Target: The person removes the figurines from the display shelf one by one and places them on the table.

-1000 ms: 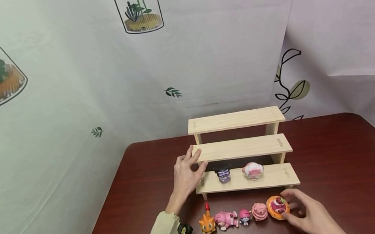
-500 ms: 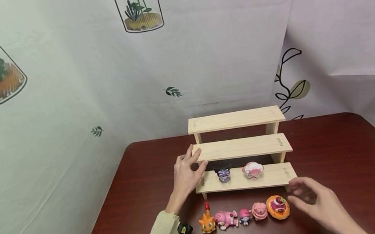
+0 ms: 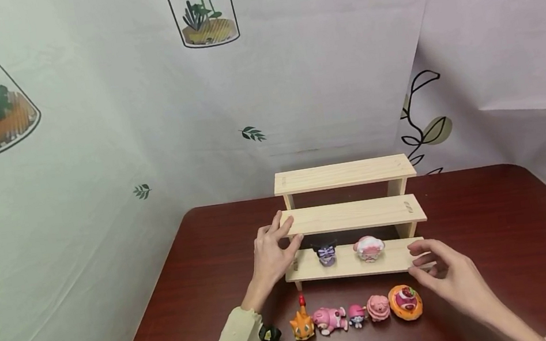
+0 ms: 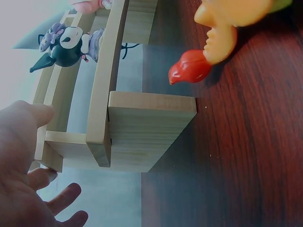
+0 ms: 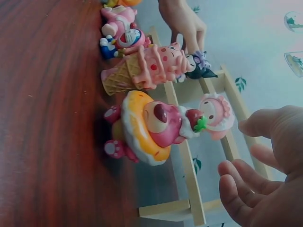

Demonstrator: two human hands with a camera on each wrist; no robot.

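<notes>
A three-tier wooden display shelf [image 3: 347, 215] stands on the table. My left hand [image 3: 270, 253] touches the left end of its middle tier, fingers spread and fairly straight. On the bottom tier sit a black-and-purple figurine [image 3: 326, 254] and a pink-and-white figurine [image 3: 369, 248]. Over that tier's right end is my right hand [image 3: 450, 274], its fingers loosely bent and holding nothing, as the right wrist view also shows. Just left of and below it lies a pink bear figurine in an orange doughnut ring [image 5: 156, 124], topped with a strawberry.
Along the table's front lie a pink ice-cream-cone figurine [image 3: 378, 307], a small pink-and-blue figurine [image 3: 357, 316], a pink figurine lying down [image 3: 330, 320], an orange figurine with a red-tipped tail [image 3: 302, 325] and a dark object [image 3: 270, 334] by the left sleeve. A printed cloth [image 3: 322, 70] hangs behind.
My right hand has drawn away from the doughnut-ring bear figurine and risen to the right end of the bottom tier. My left hand and the figurines have stayed in place.
</notes>
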